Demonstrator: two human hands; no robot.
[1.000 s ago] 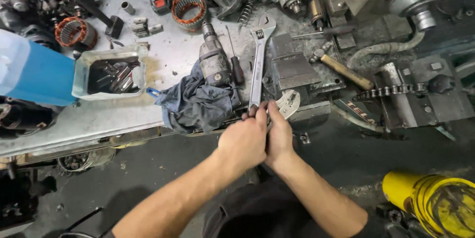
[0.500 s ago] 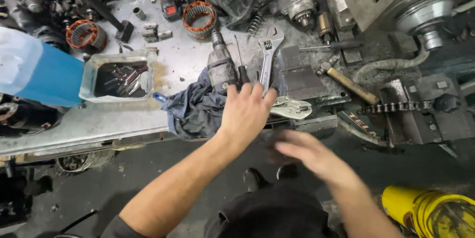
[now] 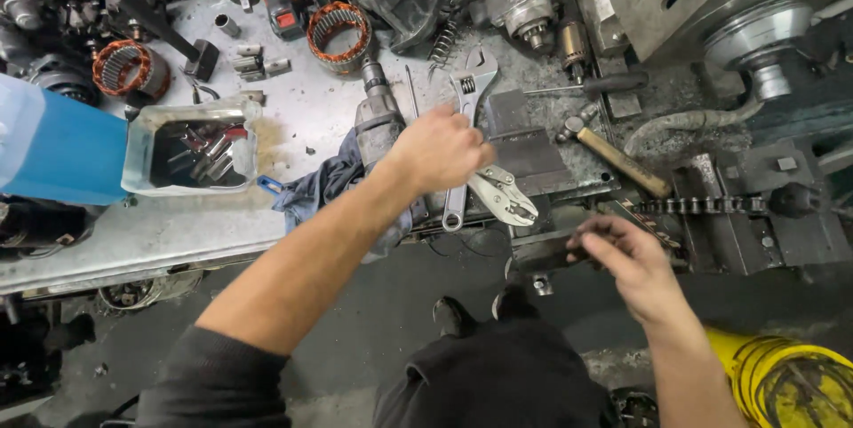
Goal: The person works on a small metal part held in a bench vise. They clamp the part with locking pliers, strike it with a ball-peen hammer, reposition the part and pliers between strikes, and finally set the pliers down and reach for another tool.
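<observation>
My left hand (image 3: 440, 148) reaches across the metal workbench (image 3: 178, 232), fingers curled around the head end of silver locking pliers (image 3: 505, 197). The pliers lie at the bench's front edge, across the handle of a long adjustable wrench (image 3: 466, 90). Beside my wrist lie a grey drill motor body (image 3: 378, 121) and a blue-grey rag (image 3: 324, 184). Lower right, my right hand (image 3: 626, 259) pinches the end of a dark metal piece (image 3: 542, 252) that sticks out under the bench edge.
A hammer (image 3: 613, 152), a screwdriver (image 3: 586, 86) and a chain (image 3: 702, 206) lie to the right, beside a lathe chuck (image 3: 755, 41). A cut plastic tub of bits (image 3: 191, 148), copper-wound stators (image 3: 338, 30) and motor parts crowd the back. A yellow drum (image 3: 791, 384) stands on the floor.
My hands, joined at the wrench's handle a second ago, have parted. The left closed over the pliers; the right swung down and right to the dark piece.
</observation>
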